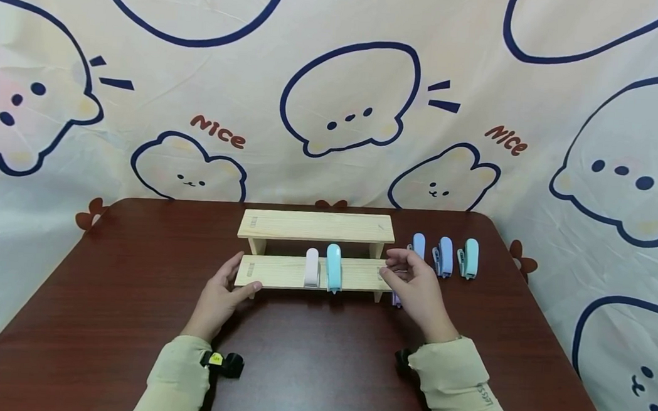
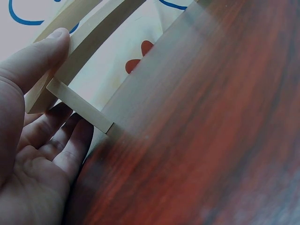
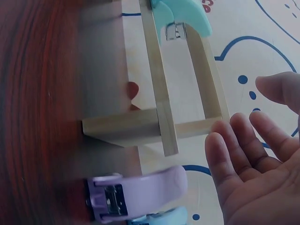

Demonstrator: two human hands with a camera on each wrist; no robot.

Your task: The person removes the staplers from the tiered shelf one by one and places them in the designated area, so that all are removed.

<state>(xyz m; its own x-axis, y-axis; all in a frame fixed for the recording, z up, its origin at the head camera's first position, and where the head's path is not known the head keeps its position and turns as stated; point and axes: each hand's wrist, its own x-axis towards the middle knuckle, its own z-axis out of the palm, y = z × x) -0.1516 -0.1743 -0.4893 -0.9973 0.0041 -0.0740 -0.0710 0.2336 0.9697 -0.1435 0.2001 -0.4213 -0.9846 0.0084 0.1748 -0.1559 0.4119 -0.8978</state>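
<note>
My left hand [image 1: 214, 300] holds the left end of the front wooden shelf [image 1: 279, 273], its thumb on the front edge and its fingers round the end. Two staplers, one whitish [image 1: 311, 270] and one turquoise [image 1: 333, 268], stand side by side near the middle of that shelf. At the shelf's right end is my right hand [image 1: 421, 296], fingers loosely bent with nothing in them; whether it touches the wood I cannot tell. Close to that hand, a purple stapler [image 3: 150, 190] stands on the table, mostly hidden in the head view.
A back wooden shelf [image 1: 316, 225] rises behind the front one. On the right of the brown table [image 1: 131, 294] stand a partly hidden blue stapler [image 1: 419, 244], another blue stapler [image 1: 444, 256] and a mint stapler [image 1: 469, 258]. A patterned cloth [image 1: 340, 17] hangs behind.
</note>
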